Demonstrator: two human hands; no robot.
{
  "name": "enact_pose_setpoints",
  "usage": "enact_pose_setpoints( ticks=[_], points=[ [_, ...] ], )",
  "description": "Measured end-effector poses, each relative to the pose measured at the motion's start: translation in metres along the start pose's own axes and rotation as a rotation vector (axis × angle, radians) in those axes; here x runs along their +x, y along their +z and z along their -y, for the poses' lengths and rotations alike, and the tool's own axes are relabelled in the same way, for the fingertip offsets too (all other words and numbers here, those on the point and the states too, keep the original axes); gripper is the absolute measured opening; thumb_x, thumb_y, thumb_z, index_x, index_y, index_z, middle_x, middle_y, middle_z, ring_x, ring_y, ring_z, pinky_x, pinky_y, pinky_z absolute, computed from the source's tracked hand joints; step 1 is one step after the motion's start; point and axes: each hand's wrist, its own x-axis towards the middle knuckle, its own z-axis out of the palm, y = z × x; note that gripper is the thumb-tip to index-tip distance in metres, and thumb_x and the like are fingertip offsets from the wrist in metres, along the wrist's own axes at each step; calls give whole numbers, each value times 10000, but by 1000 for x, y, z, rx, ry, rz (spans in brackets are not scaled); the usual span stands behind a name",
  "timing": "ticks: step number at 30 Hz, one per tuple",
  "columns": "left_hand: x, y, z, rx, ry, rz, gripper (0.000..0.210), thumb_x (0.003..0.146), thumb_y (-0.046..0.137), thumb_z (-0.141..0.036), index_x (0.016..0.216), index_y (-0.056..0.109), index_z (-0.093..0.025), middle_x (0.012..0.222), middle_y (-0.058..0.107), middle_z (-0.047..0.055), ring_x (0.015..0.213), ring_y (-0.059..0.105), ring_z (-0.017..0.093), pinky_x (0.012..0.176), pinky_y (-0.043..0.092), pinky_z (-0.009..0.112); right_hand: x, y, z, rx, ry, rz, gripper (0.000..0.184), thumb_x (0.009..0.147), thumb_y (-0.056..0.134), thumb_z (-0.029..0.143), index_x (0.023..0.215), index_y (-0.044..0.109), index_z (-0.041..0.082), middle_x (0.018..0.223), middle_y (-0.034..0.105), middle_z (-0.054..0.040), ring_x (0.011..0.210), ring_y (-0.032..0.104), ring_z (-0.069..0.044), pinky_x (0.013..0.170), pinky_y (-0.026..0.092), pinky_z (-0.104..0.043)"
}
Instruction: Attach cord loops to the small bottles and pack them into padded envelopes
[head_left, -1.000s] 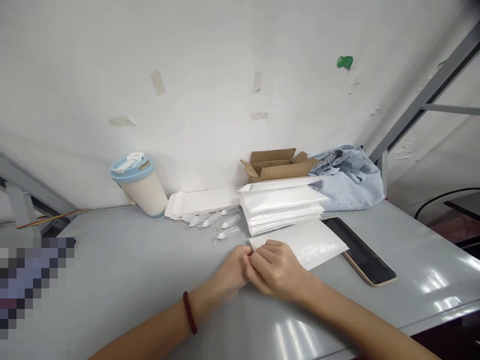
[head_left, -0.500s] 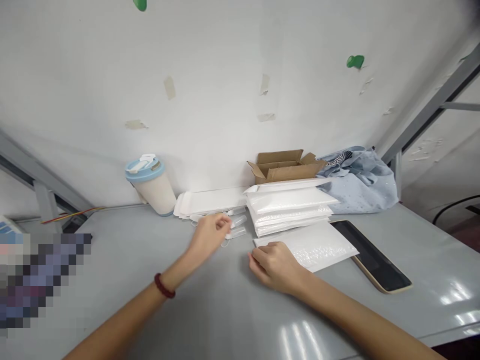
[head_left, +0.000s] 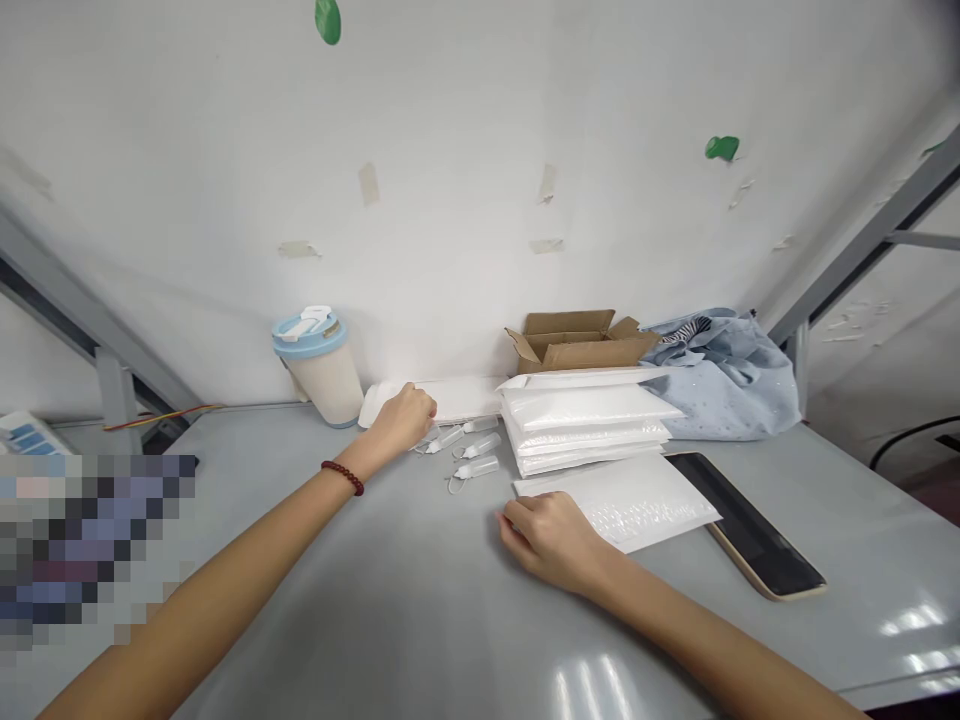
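My left hand [head_left: 407, 416] reaches to the back of the table, its fingers curled down at a low stack of flat white packets [head_left: 465, 398]; what lies under the fingertips is hidden. Just right of it are several small clear dropper bottles [head_left: 480, 467] with thin loops. My right hand [head_left: 551, 540] is closed and rests over the near left corner of a white padded envelope [head_left: 652, 500]; whether its fingers pinch anything I cannot make out. Behind that envelope rises a stack of more padded envelopes [head_left: 589, 420].
A beige cup with a blue lid [head_left: 322, 370] stands at the back left. An open cardboard box [head_left: 592, 350] and a light blue cloth bag [head_left: 742, 385] are at the back right. A phone [head_left: 757, 530] lies right of the envelope, partly beside its edge.
My left hand has moved left and back, away from the dropper bottles to the flat white packets. My right hand keeps its place on the envelope corner. The view has shifted slightly.
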Motion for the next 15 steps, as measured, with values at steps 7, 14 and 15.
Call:
enact_pose_setpoints(
  ticks=[7, 14, 15],
  points=[
    [-6, -4, -8, 202, 70, -75, 274, 821, 433, -84, 685, 666, -133, 725, 646, 134, 837, 540, 252, 602, 405, 302, 0, 0, 0, 2, -2, 11, 344, 890, 366, 185, 573, 496, 159, 482, 491, 16, 409, 322, -82, 480, 149, -274],
    [-17, -21, -15, 331, 69, -214, 311, 768, 387, 43, 721, 659, -100, 758, 617, 172, 868, 527, 299, 614, 410, 361, 0, 0, 1, 6, -7, -11, 358, 906, 357, 201, 570, 476, 162, 470, 452, 27, 407, 323, -83, 481, 153, -268],
    [-20, -25, -16, 340, 65, -230, 319, 758, 384, 56, 714, 657, -103, 749, 612, 169, 856, 528, 299, 605, 407, 361, 0, 0, 2, 6, -4, -9, 354, 903, 359, 198, 571, 476, 163, 470, 453, 27, 406, 326, -83, 481, 153, -269]
  ],
)
